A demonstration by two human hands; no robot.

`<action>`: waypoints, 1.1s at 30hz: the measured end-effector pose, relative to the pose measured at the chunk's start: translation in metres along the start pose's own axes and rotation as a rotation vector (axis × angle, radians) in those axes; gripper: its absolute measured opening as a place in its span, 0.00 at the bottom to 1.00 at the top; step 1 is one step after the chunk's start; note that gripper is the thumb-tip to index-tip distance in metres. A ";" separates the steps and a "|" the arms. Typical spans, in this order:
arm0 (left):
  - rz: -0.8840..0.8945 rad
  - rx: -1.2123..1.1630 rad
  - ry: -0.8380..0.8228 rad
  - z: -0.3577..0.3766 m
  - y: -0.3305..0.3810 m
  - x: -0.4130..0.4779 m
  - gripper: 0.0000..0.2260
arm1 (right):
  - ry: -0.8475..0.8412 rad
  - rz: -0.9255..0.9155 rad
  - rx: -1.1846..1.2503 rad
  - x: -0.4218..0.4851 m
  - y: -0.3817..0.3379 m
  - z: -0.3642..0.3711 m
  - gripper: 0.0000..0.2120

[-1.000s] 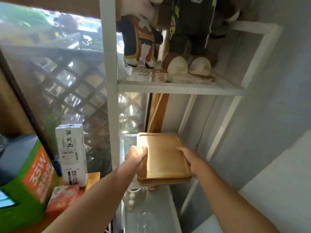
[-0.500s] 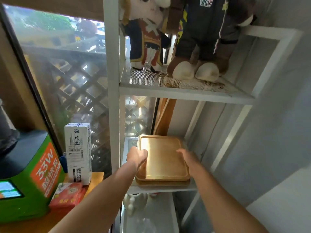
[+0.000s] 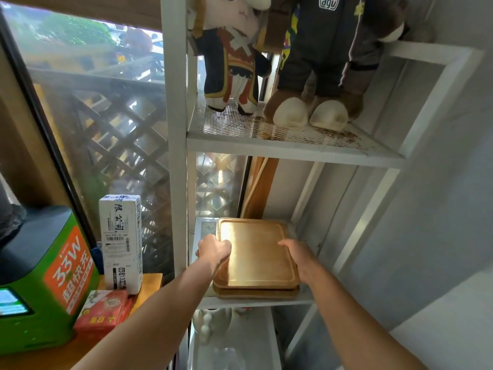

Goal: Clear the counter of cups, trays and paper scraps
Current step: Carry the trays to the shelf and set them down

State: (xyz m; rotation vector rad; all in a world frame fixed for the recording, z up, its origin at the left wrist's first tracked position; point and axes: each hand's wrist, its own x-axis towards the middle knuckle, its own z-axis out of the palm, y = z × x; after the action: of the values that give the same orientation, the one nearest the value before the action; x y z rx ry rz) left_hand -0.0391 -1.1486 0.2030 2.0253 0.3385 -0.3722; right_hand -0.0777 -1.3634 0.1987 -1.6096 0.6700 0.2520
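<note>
Two stacked wooden trays lie flat on the middle shelf of a white metal rack. My left hand grips the stack's left edge with curled fingers. At the right edge my right hand holds the stack, thumb on top and fingers down the side. The fingertips of both hands are hidden behind the trays.
Two plush toys stand on the mesh shelf above. Wooden boards lean behind the trays. A white vase sits on the shelf below. To the left, a counter holds a white carton, a red box and a green device.
Both hands pushed the tray stack further into the rack and set it down on the middle shelf. The grip on both edges looks unchanged.
</note>
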 end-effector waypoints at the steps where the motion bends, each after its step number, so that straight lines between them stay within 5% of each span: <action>1: 0.001 0.007 0.001 0.000 0.000 0.000 0.12 | -0.010 -0.001 0.001 -0.001 0.000 0.000 0.18; 24: 0.051 -0.039 -0.046 -0.003 -0.010 -0.013 0.20 | 0.086 -0.063 -0.050 -0.015 0.017 0.005 0.15; 33: 0.048 -0.137 -0.030 0.002 -0.011 -0.012 0.14 | 0.059 -0.031 0.009 -0.008 0.012 -0.002 0.16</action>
State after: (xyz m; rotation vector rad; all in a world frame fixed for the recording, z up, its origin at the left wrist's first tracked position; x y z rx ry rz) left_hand -0.0548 -1.1461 0.1983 1.8887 0.2883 -0.3394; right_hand -0.0914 -1.3638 0.1929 -1.6223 0.6896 0.1795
